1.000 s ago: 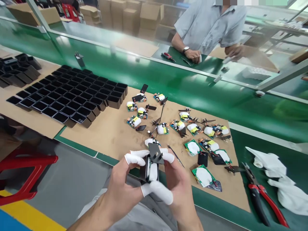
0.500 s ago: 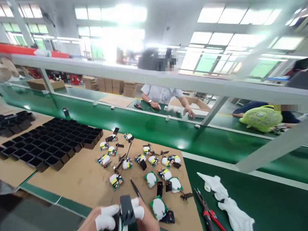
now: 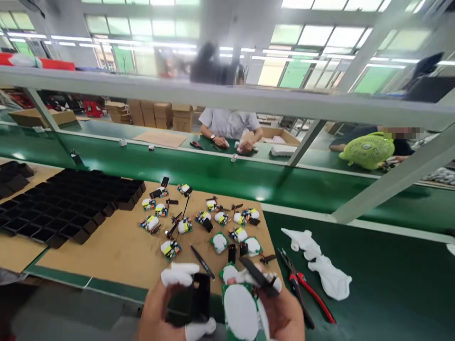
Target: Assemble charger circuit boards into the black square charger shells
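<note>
My left hand [image 3: 156,308], with white covers on its fingertips, is wrapped round a black plastic case [image 3: 202,296] whose near wall has a small hole. In my right hand [image 3: 286,310] is a green circuit board [image 3: 241,310] with a large white pad on its face. A flat black plate [image 3: 259,275] sticks up among the right fingers, by the board. The case and the board are side by side, apart. Just beyond my hands lie a black pen [image 3: 202,261] and several similar boards with white pads [image 3: 219,242] on the cardboard sheet [image 3: 124,265].
Rows of black open cases [image 3: 71,203] stand at the left. Red-handled pliers [image 3: 302,284] and a crumpled white cloth [image 3: 330,277] lie at the right. Beyond the green belt [image 3: 177,166], under a metal rail, a person in a light shirt [image 3: 229,124] works near a green fan [image 3: 369,150].
My hands have moved apart; earlier they were together round the black piece. The board with its white pad now shows plainly in my right hand. The view has shifted slightly.
</note>
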